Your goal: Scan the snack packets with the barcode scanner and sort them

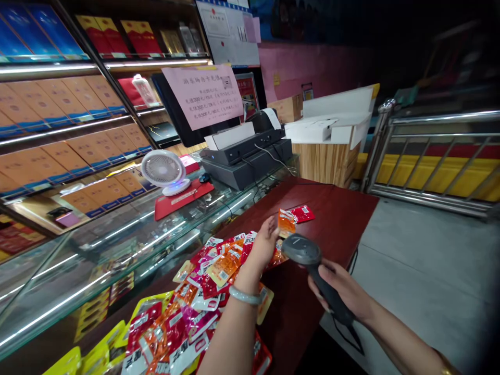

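My right hand (pixel 346 291) is wrapped round the handle of a dark grey barcode scanner (pixel 302 251), whose cable hangs below. The scanner's head is tilted over the table, close to my left hand. My left hand (pixel 266 240), with a pale bangle on the wrist, reaches over a pile of snack packets (pixel 224 263). At its fingertips is a small orange snack packet (pixel 287 223), apparently pinched at its near edge; the fingers' contact is partly hidden. Just beyond, a red packet (pixel 303 214) lies flat on the dark red tabletop (pixel 332 208).
A glass display counter (pixel 128 260) runs along the left, carrying a white fan (pixel 164 169) on a red folder. Behind stand a monitor with a pink notice (pixel 205 96) and a black cash drawer (pixel 246 164). Boxed goods fill the shelves. A metal railing (pixel 437 156) stands right.
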Demonstrator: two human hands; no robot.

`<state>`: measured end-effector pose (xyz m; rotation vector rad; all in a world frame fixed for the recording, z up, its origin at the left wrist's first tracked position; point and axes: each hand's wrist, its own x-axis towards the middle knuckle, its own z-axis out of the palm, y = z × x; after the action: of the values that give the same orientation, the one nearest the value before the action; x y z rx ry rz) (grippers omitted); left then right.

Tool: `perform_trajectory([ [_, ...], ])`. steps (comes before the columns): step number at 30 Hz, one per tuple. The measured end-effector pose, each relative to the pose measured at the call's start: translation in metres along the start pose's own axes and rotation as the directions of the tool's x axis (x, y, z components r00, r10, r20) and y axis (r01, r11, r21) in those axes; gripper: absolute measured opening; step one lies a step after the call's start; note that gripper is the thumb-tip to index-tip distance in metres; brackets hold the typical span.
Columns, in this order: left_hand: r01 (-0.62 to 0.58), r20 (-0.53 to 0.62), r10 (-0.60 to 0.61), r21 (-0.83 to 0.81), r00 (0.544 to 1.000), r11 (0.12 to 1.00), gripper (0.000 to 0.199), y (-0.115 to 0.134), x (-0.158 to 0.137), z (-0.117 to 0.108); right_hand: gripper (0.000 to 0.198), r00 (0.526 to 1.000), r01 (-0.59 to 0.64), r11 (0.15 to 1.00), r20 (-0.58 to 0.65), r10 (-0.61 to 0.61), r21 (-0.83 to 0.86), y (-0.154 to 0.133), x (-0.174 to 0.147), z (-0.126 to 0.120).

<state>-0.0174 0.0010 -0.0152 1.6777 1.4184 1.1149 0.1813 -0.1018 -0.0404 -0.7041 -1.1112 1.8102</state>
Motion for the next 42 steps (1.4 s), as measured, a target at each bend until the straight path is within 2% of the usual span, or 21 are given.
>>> perform_trajectory([
  [2,-0.051,0.041,0.042,0.260,0.998,0.964,0.047,0.001,-0.002,-0.003,0.046,1.000,0.008,1.000,-0.012,-0.008,0.012,-0.001,0.000,0.000],
  [4,-0.081,0.088,0.039,0.545,0.995,0.834,0.045,0.003,-0.005,-0.011,0.048,1.000,0.001,1.000,-0.017,0.000,0.020,-0.002,0.001,0.000],
  [6,-0.115,0.156,0.006,0.708,0.988,0.697,0.042,0.006,-0.008,-0.020,0.050,1.000,-0.013,0.999,-0.020,0.013,0.031,-0.002,0.002,0.000],
  [8,-0.140,0.215,-0.045,0.766,0.976,0.628,0.041,0.010,-0.011,-0.025,0.052,0.999,-0.023,0.999,-0.021,0.024,0.039,-0.002,0.004,-0.001],
  [11,-0.156,0.258,-0.097,0.800,0.961,0.579,0.039,0.015,-0.012,-0.026,0.054,0.999,-0.028,0.999,-0.019,0.029,0.045,0.000,0.005,-0.002],
  [16,-0.175,0.243,-0.051,0.815,0.969,0.553,0.030,0.018,-0.009,-0.032,0.055,1.000,0.002,1.000,-0.024,-0.002,-0.001,0.000,0.003,-0.002],
  [21,-0.096,0.143,-0.020,0.758,0.990,0.645,0.020,0.022,-0.004,-0.051,0.054,1.000,0.010,1.000,-0.026,-0.011,-0.016,0.001,0.003,-0.001],
  [24,0.011,0.056,-0.060,0.627,0.997,0.779,0.015,0.019,0.000,-0.062,0.053,1.000,0.015,1.000,-0.020,-0.015,-0.012,0.003,0.005,-0.002],
  [26,0.083,0.016,-0.102,0.461,0.995,0.884,0.012,0.013,0.004,-0.066,0.052,1.000,0.012,1.000,-0.019,-0.013,-0.016,0.002,0.005,-0.001],
  [29,0.154,0.084,-0.163,0.103,0.983,0.983,0.016,0.005,0.008,-0.068,0.051,0.999,0.006,1.000,-0.036,-0.007,-0.024,-0.001,0.003,0.001],
  [31,0.195,0.180,-0.171,-0.122,0.969,0.973,0.024,0.003,0.009,-0.065,0.051,0.999,0.013,1.000,-0.049,-0.014,-0.023,-0.004,0.002,0.004],
  [34,0.237,0.276,-0.151,-0.315,0.949,0.919,0.037,0.004,0.006,-0.058,0.051,0.998,0.034,0.999,-0.049,-0.034,-0.015,-0.006,0.003,0.008],
  [38,0.236,0.311,-0.122,-0.360,0.943,0.903,0.055,0.007,0.001,-0.047,0.052,0.998,0.059,0.998,-0.016,-0.059,0.004,-0.002,0.010,0.012],
  [42,0.153,0.262,-0.102,-0.182,0.960,0.971,0.063,0.005,0.002,-0.042,0.052,0.997,0.076,0.997,0.001,-0.076,0.023,0.004,0.017,0.013],
])
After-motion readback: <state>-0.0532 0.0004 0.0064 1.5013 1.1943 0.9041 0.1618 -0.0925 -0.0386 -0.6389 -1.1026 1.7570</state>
